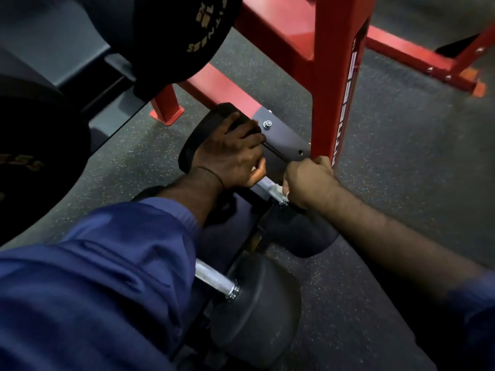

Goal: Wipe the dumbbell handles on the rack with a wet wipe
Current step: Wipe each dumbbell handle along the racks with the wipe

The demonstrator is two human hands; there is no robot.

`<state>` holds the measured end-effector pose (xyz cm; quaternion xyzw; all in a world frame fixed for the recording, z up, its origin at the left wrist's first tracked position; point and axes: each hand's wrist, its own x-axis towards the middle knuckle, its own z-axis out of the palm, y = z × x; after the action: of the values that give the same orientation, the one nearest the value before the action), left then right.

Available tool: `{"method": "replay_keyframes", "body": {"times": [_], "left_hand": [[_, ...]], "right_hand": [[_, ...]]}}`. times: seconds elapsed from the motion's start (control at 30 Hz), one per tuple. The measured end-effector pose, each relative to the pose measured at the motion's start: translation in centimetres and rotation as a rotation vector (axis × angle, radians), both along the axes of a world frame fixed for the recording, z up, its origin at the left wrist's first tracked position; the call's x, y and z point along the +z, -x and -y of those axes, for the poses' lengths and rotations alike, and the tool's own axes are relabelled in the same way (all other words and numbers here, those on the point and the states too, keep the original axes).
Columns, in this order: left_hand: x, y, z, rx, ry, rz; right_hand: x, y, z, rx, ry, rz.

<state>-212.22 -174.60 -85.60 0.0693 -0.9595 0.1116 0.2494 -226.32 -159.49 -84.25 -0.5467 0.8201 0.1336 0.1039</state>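
By the red steel post our left hand grips a black dumbbell, right hand clamps a white wet wipe on its knurled steel handle; nearer handle seemingly pending.

- Rack frame: bright red; black strip down the upright, white lettering on it.
- Bracket plate: dark grey, silver bolt.
- Floor: dark grey, scattered pale flecks.
- Near dumbbell: matte charcoal heads; handle bright silver with fine cross-hatch knurl.
- Far dumbbell: black head, silver bar.
- Wipe: white.
- Weight plate: black, gold lettering.
- Sleeve: deep blue, plain.
- Wrist band: thin, dark.
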Motion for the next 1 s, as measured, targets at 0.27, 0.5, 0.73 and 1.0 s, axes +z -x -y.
{"method": "replay_keyframes", "body": {"times": [0.27,0.5,0.73,1.0], "left_hand": [[-0.1,0.2,-0.1,0.011,-0.001,-0.051],[-0.2,0.2,-0.1,-0.017,-0.045,-0.154],[-0.5,0.2,0.0,-0.022,-0.09,-0.155],[0.0,0.0,-0.3,-0.004,-0.117,-0.066]], "right_hand": [[-0.5,-4.9,-1.2,0.171,-0.016,-0.002],[-1.7,-6.9,0.5,0.337,-0.146,-0.136],[-2.3,-9.4,1.7,0.475,-0.396,-0.26],[-1.2,-9.1,2.1,0.444,-0.4,-0.317]]}}
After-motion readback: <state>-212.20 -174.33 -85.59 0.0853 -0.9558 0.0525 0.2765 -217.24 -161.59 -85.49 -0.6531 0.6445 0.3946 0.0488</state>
